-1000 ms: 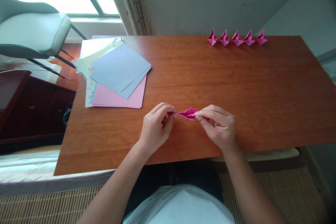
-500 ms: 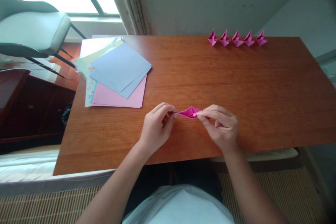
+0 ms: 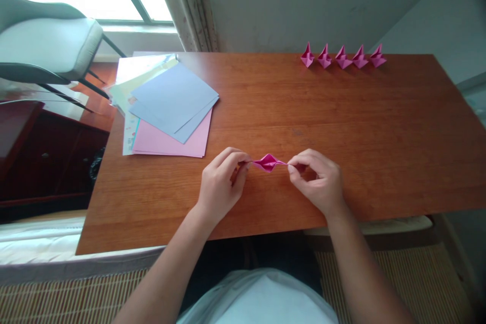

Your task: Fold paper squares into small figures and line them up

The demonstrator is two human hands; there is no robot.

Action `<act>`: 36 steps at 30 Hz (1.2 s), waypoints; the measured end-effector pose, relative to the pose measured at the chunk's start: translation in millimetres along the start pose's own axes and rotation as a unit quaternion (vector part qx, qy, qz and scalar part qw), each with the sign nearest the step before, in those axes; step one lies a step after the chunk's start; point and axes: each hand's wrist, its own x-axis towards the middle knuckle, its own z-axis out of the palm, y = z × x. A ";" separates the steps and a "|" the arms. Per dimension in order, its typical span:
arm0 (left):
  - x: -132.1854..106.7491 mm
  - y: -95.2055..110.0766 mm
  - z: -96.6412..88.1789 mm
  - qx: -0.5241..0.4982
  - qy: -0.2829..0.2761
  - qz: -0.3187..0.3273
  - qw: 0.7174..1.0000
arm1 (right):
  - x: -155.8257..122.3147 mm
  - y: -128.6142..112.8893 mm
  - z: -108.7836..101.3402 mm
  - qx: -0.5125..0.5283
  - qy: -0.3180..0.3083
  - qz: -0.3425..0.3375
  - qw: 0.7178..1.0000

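A small folded piece of pink origami paper [image 3: 269, 163] is stretched between my two hands, over the near part of the table. Its middle bulges open in a diamond shape, and both ends taper to thin points. My left hand [image 3: 224, 174] pinches the left tip between thumb and fingers. At the right tip, my right hand [image 3: 319, 177] pinches with thumb and forefinger. Several finished-looking pink origami figures [image 3: 343, 57] with upright points stand in a row along the far edge of the table.
The wooden table [image 3: 258, 106] spans the view. On its left lie blue sheets [image 3: 174, 96] over pink sheets [image 3: 182, 149] and other papers. A pale chair [image 3: 49, 45] stands beyond the left side, near a window and a curtain [image 3: 186, 5]. A wall borders the far edge.
My right fingers have shifted from the pink paper's body out to its right tip. The paper has moved slightly left with my left hand, and its middle now shows more spread.
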 end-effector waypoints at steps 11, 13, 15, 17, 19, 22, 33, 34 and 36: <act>4.0 2.6 -6.0 -0.001 -0.017 -0.028 0.999 | -0.5 6.4 -11.9 0.034 0.011 0.039 0.999; 4.0 2.5 -5.7 -0.007 -0.012 -0.030 0.999 | -0.7 6.1 -11.2 0.046 0.013 0.049 0.998; 3.4 1.7 -4.7 -0.012 -0.008 -0.030 0.999 | -0.7 5.0 -10.0 0.048 0.008 0.055 0.997; 2.1 0.4 -3.0 -0.010 -0.009 -0.022 1.000 | -0.5 3.4 -8.7 0.041 -0.002 0.047 0.998; 0.5 -0.8 -0.9 0.002 -0.017 -0.008 1.000 | -0.1 2.0 -7.0 0.036 -0.017 0.028 0.999; -1.7 -2.4 1.7 0.023 -0.033 0.010 0.999 | 0.8 1.3 -4.5 0.031 -0.047 0.006 0.998; -3.0 -2.6 2.4 0.040 -0.068 -0.004 0.997 | -0.9 2.6 -0.4 0.000 -0.094 0.010 0.995; -2.7 -1.7 2.1 0.036 -0.065 -0.006 0.997 | -1.4 2.7 -0.2 -0.001 -0.094 0.008 0.996; -2.1 0.1 1.2 0.027 -0.057 -0.013 0.998 | -2.3 3.0 0.2 -0.001 -0.094 0.005 0.996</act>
